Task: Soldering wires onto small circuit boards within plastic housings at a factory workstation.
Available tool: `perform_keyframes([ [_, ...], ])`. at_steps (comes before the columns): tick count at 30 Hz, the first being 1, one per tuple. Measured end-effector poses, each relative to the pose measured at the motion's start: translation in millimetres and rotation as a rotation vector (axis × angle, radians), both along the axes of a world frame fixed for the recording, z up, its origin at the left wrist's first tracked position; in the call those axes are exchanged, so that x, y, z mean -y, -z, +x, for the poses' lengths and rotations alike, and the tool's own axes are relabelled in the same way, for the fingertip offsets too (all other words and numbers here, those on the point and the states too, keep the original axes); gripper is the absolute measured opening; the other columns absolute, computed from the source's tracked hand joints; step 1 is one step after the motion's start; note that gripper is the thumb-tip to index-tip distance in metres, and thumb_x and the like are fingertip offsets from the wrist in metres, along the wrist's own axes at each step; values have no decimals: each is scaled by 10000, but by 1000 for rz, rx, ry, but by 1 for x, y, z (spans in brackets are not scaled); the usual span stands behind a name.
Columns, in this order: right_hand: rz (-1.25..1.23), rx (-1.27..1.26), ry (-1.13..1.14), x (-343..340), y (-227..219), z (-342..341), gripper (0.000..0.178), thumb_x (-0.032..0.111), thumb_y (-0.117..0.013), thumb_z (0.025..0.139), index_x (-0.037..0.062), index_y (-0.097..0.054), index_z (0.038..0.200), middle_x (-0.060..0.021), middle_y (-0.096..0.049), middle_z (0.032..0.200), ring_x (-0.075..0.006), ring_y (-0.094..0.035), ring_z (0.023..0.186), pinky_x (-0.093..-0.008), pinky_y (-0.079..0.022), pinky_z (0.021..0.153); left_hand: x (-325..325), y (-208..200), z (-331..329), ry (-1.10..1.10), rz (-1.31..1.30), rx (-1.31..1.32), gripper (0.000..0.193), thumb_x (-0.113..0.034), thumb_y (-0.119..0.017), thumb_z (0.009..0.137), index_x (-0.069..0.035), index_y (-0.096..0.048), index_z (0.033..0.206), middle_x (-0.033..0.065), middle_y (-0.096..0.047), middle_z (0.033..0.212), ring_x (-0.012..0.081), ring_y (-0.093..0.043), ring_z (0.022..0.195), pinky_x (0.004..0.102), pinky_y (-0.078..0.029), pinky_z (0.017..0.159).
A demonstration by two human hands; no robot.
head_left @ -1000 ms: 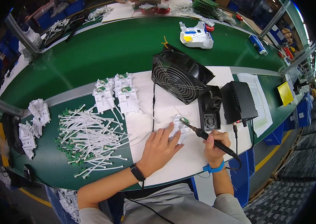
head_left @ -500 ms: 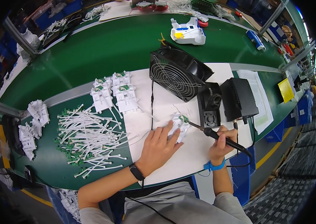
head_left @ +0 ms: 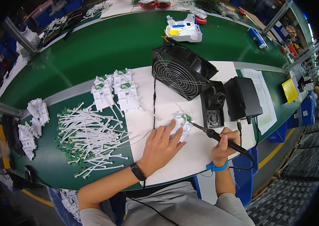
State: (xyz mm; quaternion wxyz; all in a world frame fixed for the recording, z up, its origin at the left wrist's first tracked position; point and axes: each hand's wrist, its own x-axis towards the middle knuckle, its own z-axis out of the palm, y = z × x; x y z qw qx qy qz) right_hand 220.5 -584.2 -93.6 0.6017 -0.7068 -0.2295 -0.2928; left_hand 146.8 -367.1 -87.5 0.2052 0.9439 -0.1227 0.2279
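Factory workshop, green desk (head_left: 48,165) with a white sheet (head_left: 189,162) over part of it. White plastic housing (head_left: 185,128) lies on the sheet in front of the person, small green circuit board (head_left: 187,118) at its upper end. Left hand (head_left: 162,146): fingers slightly spread, fingertips on the housing's left side, palm down. Right hand (head_left: 222,147): closed pen-style around a soldering iron (head_left: 229,143), tip at the board's edge; can't tell if touching. Black wristband (head_left: 138,172) on left wrist, blue strap (head_left: 217,166) on right.

Right of the housing: black iron stand (head_left: 213,119), then black soldering station (head_left: 243,98), paper sheets (head_left: 262,100) beyond it. Behind: black fan (head_left: 180,71) with round wire grille, tilted. Left: pile of white cables (head_left: 93,132) with green boards at their ends; above the pile, group of white housings with boards (head_left: 128,98) in two columns. Far left, more white housings (head_left: 26,140). Across the metal rail, on a green surface (head_left: 103,52), larger white shell (head_left: 185,32) with yellow and blue parts.
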Motion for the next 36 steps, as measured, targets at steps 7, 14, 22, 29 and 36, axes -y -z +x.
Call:
perform_keyframes([
  [7, 0, -63, 0, 1, 2, -2, 305, 236, -614, 982, 14, -466, 834, -82, -505, 616, -130, -437, 527, -281, -337, 493, 0, 2, -1, 4, -8, -4, 452, -305, -838, 804, -83, -710, 1176, 139, -644, 1290, 252, -599, 947, 352, -493, 757],
  [14, 57, 56, 80, 5, -12, -3, 280, 217, -572, 956, 20, -444, 804, -62, -446, 603, -115, -381, 511, -277, -285, 498, -1, -1, 0, 10, -3, 1, 455, -309, -837, 805, -83, -710, 1179, 143, -642, 1294, 255, -598, 951, 357, -495, 759],
  [22, 19, 22, 314, 36, -61, 31, 172, 96, -556, 1026, 19, -501, 882, -22, -480, 786, -86, -437, 684, -268, -360, 617, -4, 1, -1, 22, -23, 14, 461, -300, -827, 811, -73, -704, 1193, 151, -629, 1300, 262, -588, 970, 367, -499, 779],
  [29, -329, -163, 253, -11, -40, 65, 154, 127, -617, 1040, 31, -570, 930, 16, -499, 765, -54, -443, 683, -240, -352, 586, -3, 6, -2, 31, -29, 34, 463, -319, -807, 829, -72, -697, 1205, 146, -604, 1319, 264, -581, 1011, 371, -501, 791],
  [36, -371, -77, 202, -15, -31, 61, 107, 133, -596, 1054, 26, -605, 1049, 18, -539, 827, -54, -461, 715, -223, -356, 604, -4, 7, -5, 26, -23, 60, 447, -321, -786, 848, -54, -693, 1195, 144, -607, 1286, 263, -574, 1025, 378, -498, 804],
])
